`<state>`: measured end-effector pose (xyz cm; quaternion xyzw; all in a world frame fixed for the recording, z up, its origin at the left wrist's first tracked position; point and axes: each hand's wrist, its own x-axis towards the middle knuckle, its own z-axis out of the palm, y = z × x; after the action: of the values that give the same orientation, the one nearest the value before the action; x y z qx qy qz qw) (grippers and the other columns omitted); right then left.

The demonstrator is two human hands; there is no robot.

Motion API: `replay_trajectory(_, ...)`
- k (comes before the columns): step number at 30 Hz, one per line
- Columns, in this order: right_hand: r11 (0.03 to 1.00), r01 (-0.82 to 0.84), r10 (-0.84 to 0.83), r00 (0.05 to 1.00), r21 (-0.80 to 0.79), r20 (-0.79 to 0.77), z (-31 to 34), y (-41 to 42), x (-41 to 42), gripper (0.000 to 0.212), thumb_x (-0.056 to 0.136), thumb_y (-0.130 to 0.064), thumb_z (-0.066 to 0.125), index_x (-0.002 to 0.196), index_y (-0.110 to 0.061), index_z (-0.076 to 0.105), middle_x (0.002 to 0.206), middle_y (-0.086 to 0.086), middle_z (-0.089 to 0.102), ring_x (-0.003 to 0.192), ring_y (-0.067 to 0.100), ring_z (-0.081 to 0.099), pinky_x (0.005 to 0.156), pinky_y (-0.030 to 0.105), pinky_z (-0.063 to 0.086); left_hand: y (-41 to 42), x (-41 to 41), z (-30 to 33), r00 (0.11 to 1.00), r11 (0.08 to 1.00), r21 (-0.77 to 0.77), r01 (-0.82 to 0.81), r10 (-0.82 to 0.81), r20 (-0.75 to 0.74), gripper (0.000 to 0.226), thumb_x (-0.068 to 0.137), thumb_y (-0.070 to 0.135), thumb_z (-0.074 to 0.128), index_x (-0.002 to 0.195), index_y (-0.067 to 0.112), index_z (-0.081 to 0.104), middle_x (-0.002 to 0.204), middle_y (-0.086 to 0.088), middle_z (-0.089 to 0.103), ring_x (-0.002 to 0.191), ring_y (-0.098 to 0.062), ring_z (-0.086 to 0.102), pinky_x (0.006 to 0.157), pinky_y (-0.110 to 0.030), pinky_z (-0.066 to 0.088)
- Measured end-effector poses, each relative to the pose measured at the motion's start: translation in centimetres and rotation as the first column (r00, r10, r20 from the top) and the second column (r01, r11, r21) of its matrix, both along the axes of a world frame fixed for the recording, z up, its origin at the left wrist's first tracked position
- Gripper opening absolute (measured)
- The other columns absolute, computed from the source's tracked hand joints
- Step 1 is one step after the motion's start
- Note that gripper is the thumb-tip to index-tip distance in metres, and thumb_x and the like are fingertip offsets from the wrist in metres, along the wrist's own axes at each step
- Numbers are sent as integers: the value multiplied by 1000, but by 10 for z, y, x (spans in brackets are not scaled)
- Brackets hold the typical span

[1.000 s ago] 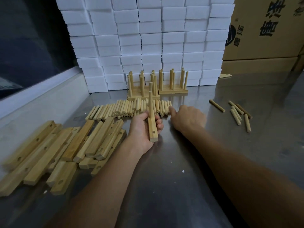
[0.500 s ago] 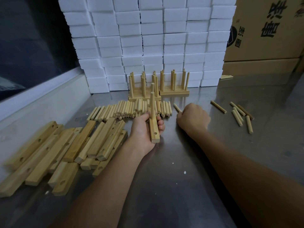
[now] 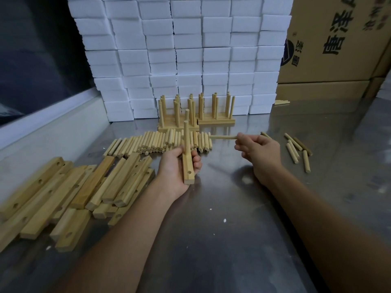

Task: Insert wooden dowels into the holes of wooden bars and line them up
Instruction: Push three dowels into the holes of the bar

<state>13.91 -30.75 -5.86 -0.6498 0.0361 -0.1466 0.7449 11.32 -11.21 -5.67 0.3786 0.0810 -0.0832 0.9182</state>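
The left hand [image 3: 176, 166] grips a pale, square-edged wooden bar [image 3: 188, 171] above the steel table [image 3: 222, 240], fingers curled round its middle. One round hole shows near the bar's near end, and two smooth light wooden dowels [image 3: 186, 134] stand upright in it farther along. The right hand [image 3: 259, 150] pinches a single loose dowel [image 3: 223, 137] lying level, its tip pointing left toward the bar. Behind lies a tidy row of spare dowels [image 3: 160, 141]; finished bars with upright dowels [image 3: 196, 112] stand before white foam blocks [image 3: 179, 49]. Drilled blank bars [image 3: 69, 193] lie heaped at the left, and a few stray dowels [image 3: 297, 150] lie at the right.
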Motion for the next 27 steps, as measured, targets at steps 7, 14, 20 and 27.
replay_trajectory(7, 973, -54, 62, 998, 226, -29, 3, 0, 0, 21, 98, -14, 61, 106, 5, 64, 91, 13, 77, 84, 20, 76, 61, 20, 58, 0, 1, -1, 1000, 1000, 4, 7, -7, 7, 21, 102, 15, 39, 100, 4, 57, 68, -9, 55, 51, -16, 51, 45, -23, 45)
replay_trajectory(14, 959, 84, -57, 993, 270, -105, 6, -1, -2, 20, 107, -30, 41, 111, -16, 54, 71, 4, 53, 45, 10, 53, 43, 24, 47, 0, -1, -1, 1000, 1000, 6, 6, -6, 26, 24, 103, 17, 38, 98, 3, 58, 68, -9, 56, 51, -16, 52, 46, -24, 47)
replay_trajectory(20, 893, 43, 47, 981, 449, -189, 9, 2, -6, 26, 98, 0, 35, 100, -7, 60, 72, 4, 54, 51, 8, 41, 41, 17, 31, -1, -2, 0, 1000, 1000, 8, -1, 1, 22, 24, 103, 16, 39, 97, 3, 58, 67, -9, 56, 50, -16, 51, 45, -24, 46)
replay_trajectory(27, 884, -70, 123, 989, 462, -86, 8, 5, -8, 16, 107, -18, 43, 120, -11, 51, 102, 13, 73, 90, 24, 75, 75, 36, 61, 0, -2, 1, 1000, 1000, 6, -3, 3, 10, 23, 102, 15, 38, 98, 3, 58, 68, -9, 55, 51, -17, 51, 47, -23, 45)
